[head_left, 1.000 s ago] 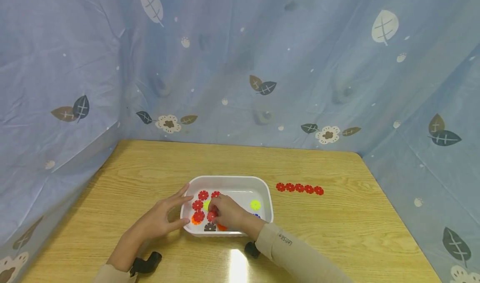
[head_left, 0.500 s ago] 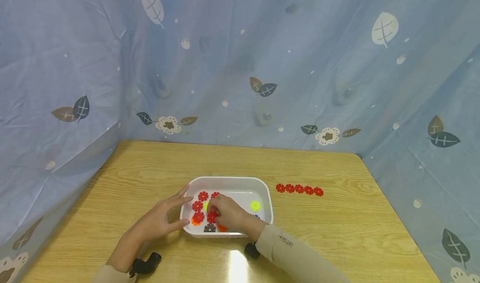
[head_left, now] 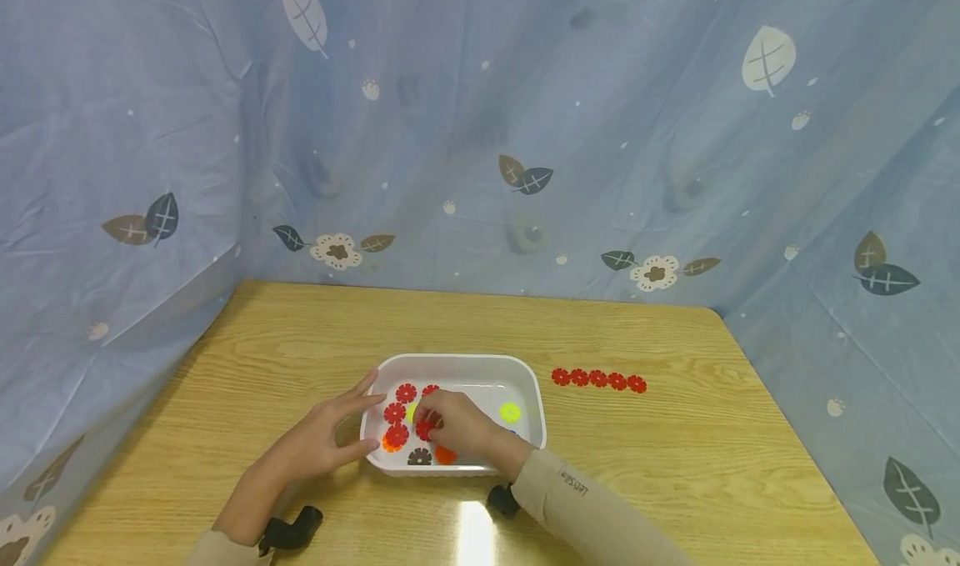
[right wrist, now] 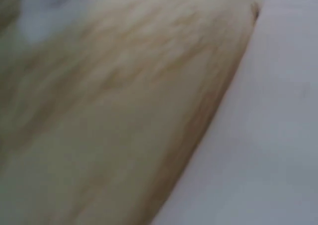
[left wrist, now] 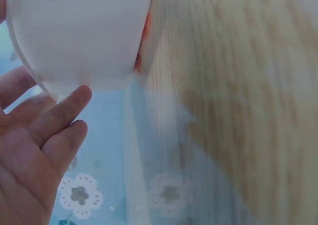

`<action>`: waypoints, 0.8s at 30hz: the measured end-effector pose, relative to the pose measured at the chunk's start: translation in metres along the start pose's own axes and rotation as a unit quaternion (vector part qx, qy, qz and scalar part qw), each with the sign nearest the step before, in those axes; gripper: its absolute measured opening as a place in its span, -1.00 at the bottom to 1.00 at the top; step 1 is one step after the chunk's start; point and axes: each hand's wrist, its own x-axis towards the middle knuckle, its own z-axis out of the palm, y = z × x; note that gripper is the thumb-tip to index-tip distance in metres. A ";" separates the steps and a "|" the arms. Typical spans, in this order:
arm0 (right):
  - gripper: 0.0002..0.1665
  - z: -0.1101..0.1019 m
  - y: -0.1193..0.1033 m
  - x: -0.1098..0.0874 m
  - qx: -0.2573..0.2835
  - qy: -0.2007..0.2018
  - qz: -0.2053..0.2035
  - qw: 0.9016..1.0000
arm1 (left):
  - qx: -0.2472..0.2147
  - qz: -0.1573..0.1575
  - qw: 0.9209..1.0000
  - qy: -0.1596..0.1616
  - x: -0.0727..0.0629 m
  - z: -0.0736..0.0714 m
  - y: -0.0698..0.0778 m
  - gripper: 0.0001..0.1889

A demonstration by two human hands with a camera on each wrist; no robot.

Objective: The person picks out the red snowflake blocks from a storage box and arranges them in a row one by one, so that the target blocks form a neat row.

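A white plastic tray (head_left: 457, 364) sits on the table with red, yellow, orange, blue and dark grey interlocking flower discs in it. My left hand (head_left: 326, 437) holds the tray's left end, thumb and index finger at the rim. The left wrist view shows fingers (left wrist: 64, 113) against the tray's outer wall (left wrist: 79, 41) and others behind its rim. Inside the tray, my right hand (head_left: 459, 423) pinches a red flower disc (head_left: 423, 430) between thumb and fingers, partly covering it. The right wrist view shows no hand, only the blurred table (right wrist: 109, 111) and a white surface (right wrist: 258, 135).
Right of the tray, several red flower discs (head_left: 598, 378) lie in a row on the wooden table (head_left: 322, 324). A yellow disc (head_left: 510, 413) is at the tray's right side. A blue leaf-print curtain (head_left: 450, 132) hangs behind and along the sides.
The right hand's fingers shift slightly at the red disc, and more of an orange disc below them shows. The left hand and the row of discs keep their places.
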 end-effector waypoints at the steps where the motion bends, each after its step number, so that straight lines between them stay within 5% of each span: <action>1: -0.77 0.000 0.000 0.000 0.008 0.002 0.003 1.000 | 0.000 -0.001 1.000 0.000 0.000 0.000 0.000 -0.41; 13: -0.73 -0.013 0.002 -0.008 0.155 0.077 -0.005 0.985 | 0.001 0.002 1.000 0.003 -0.001 0.000 0.000 -0.40; 24: -0.65 -0.040 0.006 -0.041 0.286 0.137 -0.001 0.948 | 0.008 -0.003 1.000 0.005 -0.002 0.000 0.002 -0.39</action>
